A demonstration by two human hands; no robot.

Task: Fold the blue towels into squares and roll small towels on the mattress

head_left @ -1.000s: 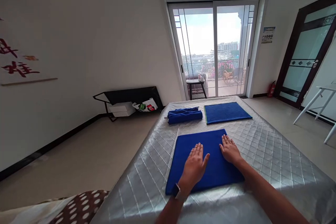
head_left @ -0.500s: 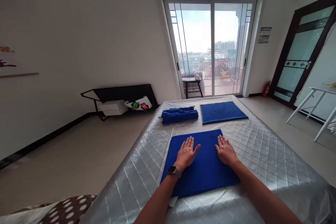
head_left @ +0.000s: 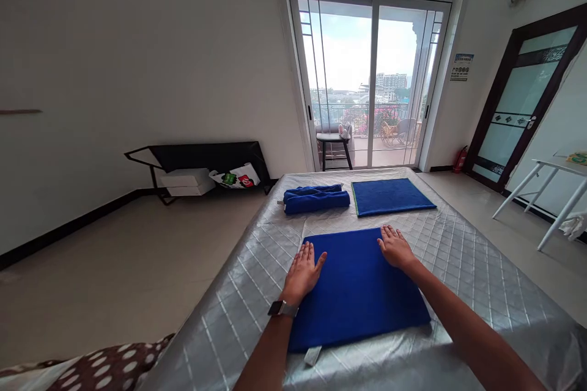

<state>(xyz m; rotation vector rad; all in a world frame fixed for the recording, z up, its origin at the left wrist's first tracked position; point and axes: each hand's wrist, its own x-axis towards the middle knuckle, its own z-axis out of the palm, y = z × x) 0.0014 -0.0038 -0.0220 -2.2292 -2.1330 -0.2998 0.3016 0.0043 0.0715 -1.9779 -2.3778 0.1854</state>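
A flat blue cloth lies on the silver quilted surface, with a small white tag at its near edge. My left hand rests flat on its left side, fingers extended, a watch on the wrist. On the cloth's far right corner lies my right hand, palm down with its fingers stretched out. Neither hand grips anything. Beyond them, a rolled or bunched blue cloth is at the left and a second flat blue cloth with a green edge at the right.
The quilted surface has its left edge beside the floor. A brown polka-dot fabric shows at the lower left. Further off are a black low rack with white boxes, a dark stool and a white table.
My left hand has slid left to the cloth's left edge. My right hand has moved slightly toward the far right corner. The view has shifted a little.
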